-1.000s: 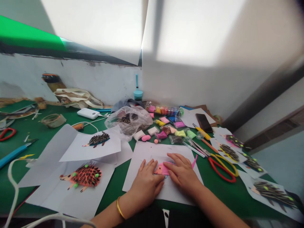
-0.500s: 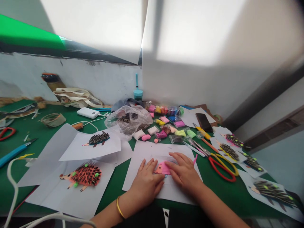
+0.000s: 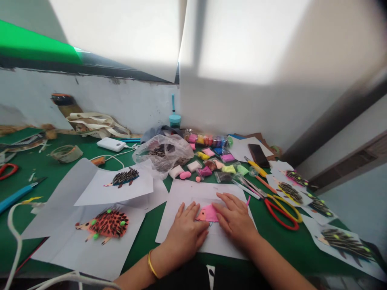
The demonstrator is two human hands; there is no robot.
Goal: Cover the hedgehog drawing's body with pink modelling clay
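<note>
Right hand [image 3: 237,219], fingers extended and grasping nothing, rested on the pink clay [image 3: 208,213], which lay on the paper [image 3: 175,194] between both hands. Left hand [image 3: 185,230], spread flat, apparently steadied the paper. Light, even pressure seemed best; hard fingertips risked dents.

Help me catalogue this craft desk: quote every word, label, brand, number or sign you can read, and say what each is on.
No text can be read with confidence.
Printed item at far left: pale marks like lettering on a dark band, too blurred to read.
Pale bag with straps: small marks that may be print, too small to read.
Phone: dark surface, no readable text.
</note>
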